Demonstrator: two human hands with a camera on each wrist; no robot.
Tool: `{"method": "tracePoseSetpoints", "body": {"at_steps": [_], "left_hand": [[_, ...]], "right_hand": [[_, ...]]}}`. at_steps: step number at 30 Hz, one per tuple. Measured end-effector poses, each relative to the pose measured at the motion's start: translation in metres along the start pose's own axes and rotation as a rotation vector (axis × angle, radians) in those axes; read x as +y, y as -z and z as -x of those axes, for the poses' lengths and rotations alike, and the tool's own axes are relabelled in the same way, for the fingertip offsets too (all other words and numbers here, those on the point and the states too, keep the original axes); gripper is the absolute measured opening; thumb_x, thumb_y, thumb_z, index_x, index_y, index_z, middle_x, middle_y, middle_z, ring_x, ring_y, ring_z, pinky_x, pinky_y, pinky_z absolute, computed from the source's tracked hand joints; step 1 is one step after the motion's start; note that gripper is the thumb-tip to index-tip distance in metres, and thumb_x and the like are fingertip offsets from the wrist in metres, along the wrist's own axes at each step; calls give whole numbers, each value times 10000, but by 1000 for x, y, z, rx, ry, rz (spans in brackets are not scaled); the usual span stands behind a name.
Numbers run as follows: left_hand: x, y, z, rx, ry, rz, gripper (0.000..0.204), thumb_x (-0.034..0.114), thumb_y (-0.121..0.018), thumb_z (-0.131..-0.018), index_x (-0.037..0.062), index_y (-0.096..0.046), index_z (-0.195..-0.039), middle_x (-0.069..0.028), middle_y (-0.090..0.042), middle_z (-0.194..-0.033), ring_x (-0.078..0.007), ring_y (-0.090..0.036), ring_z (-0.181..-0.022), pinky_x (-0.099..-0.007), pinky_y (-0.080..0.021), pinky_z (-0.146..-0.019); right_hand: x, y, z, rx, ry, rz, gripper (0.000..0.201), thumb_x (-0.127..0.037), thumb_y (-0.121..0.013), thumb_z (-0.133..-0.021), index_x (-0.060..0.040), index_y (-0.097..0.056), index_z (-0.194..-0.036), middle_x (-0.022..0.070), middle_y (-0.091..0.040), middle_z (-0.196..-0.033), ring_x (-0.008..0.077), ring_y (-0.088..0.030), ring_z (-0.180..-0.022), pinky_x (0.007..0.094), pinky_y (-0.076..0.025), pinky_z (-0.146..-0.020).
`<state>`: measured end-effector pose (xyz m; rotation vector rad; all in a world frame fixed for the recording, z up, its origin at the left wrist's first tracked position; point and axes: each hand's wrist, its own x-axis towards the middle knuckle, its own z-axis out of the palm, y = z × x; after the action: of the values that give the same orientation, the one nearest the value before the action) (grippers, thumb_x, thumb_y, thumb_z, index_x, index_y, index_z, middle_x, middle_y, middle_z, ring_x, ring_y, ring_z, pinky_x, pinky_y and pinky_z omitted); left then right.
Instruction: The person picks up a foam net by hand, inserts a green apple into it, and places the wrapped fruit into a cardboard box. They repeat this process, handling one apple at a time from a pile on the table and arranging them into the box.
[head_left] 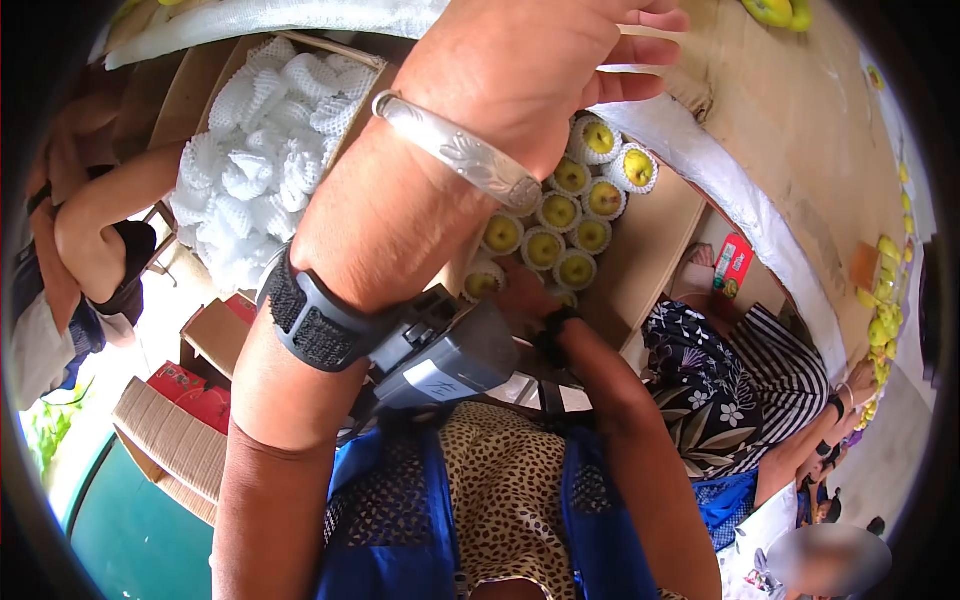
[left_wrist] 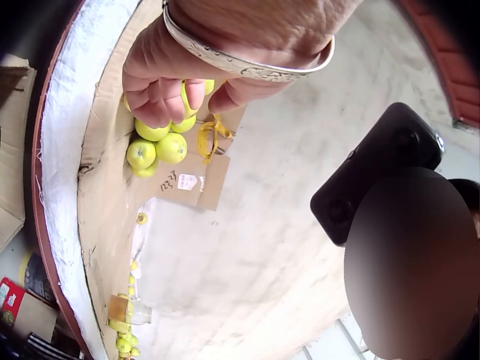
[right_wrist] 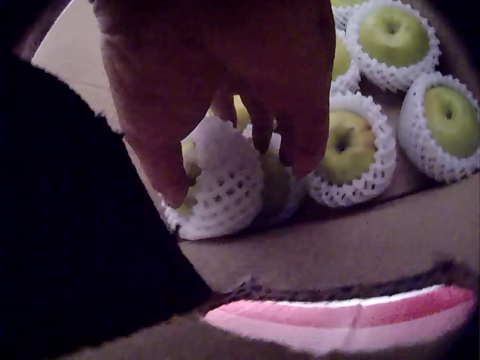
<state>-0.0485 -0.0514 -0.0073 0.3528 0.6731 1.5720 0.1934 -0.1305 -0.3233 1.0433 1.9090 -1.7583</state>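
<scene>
My left hand [head_left: 545, 75] is raised over the table edge, a silver bangle on its wrist. In the left wrist view its loosely bent fingers overlap a cluster of bare yellow-green apples [left_wrist: 172, 148]. Down in the cardboard box [head_left: 650, 260], my right hand [head_left: 525, 292] is at the near end of rows of apples [head_left: 558, 211] in white foam nets. The right wrist view shows its thumb and fingers around a foam-netted apple [right_wrist: 221, 187], with another netted apple [right_wrist: 349, 148] beside it.
White foam nets [head_left: 250, 160] fill a box on the left. A carton [head_left: 165, 440] with red packaging stands nearer. The white-edged tabletop [head_left: 800, 130] curves along the far right, with bare apples [head_left: 885, 325] farther along it. A person in dark floral clothing [head_left: 700, 390] is close on the right.
</scene>
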Motion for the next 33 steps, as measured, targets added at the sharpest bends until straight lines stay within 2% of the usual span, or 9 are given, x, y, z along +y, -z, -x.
{"method": "tracePoseSetpoints", "body": {"at_steps": [7,10,16,19,22,24,28,30,33], "left_hand": [[-2,8,-3,-74,-50,-40,241,271,-539,-858,52,-551,-958,-61,-520,-1037,-171,-487,-953,-300,-412,-817],[3,-20,0,172,-7,-148,242,269,-538,-859,48,-552,-957,-60,-523,-1032,-171,-490,-950,-298,-414,-817],[4,-20,0,176,-11,-143,232,258,-534,-864,44,-553,-953,-63,-537,-1015,-168,-501,-934,-297,-420,-811],[5,-5,1,53,-33,-8,206,240,-525,-869,52,-550,-951,-53,-558,-963,-166,-522,-889,-299,-426,-798],[2,6,-5,85,-176,75,177,211,-511,-875,58,-541,-959,-42,-576,-904,-166,-544,-831,-301,-434,-785],[6,5,-13,338,-300,24,150,185,-492,-882,62,-528,-960,-33,-576,-809,-162,-558,-765,-294,-452,-750],[22,19,-24,427,-410,19,72,128,-529,-855,72,-523,-899,-17,-541,-702,-155,-556,-719,-272,-462,-701],[25,19,-26,452,-412,-4,40,98,-538,-845,77,-520,-873,-13,-531,-686,-149,-553,-702,-264,-462,-684],[32,31,-31,390,-384,-32,74,82,-547,-851,61,-559,-921,-29,-587,-784,-135,-580,-756,-255,-479,-696]], "right_hand": [[-7,7,3,-42,14,-84,774,-240,-748,-640,-42,-400,-1303,177,-512,-1230,260,-511,-1124,349,-408,-940],[32,-3,-18,36,20,-181,633,-219,-710,-687,-49,-466,-1246,161,-584,-1117,231,-561,-1038,332,-441,-883],[20,19,-13,169,72,-177,223,-237,-646,-767,-37,-632,-866,94,-652,-840,186,-615,-782,299,-472,-713],[32,11,-20,245,133,-86,200,-230,-628,-782,-31,-627,-801,128,-639,-790,216,-617,-736,314,-470,-675],[38,9,-28,339,-10,-96,193,-184,-640,-777,-20,-641,-878,62,-642,-769,111,-565,-705,284,-462,-677],[24,18,-20,176,20,50,217,-188,-631,-782,-14,-639,-910,74,-648,-784,123,-574,-709,291,-464,-682],[-13,15,-13,-82,29,125,240,-188,-625,-780,-8,-643,-939,107,-657,-830,154,-585,-734,309,-464,-710],[-43,10,-1,-87,318,223,192,-165,-586,-780,-2,-632,-869,160,-625,-824,281,-589,-746,375,-472,-693],[-121,29,45,-14,416,280,214,-126,-545,-773,5,-596,-934,193,-592,-905,345,-586,-805,404,-476,-728]]}}
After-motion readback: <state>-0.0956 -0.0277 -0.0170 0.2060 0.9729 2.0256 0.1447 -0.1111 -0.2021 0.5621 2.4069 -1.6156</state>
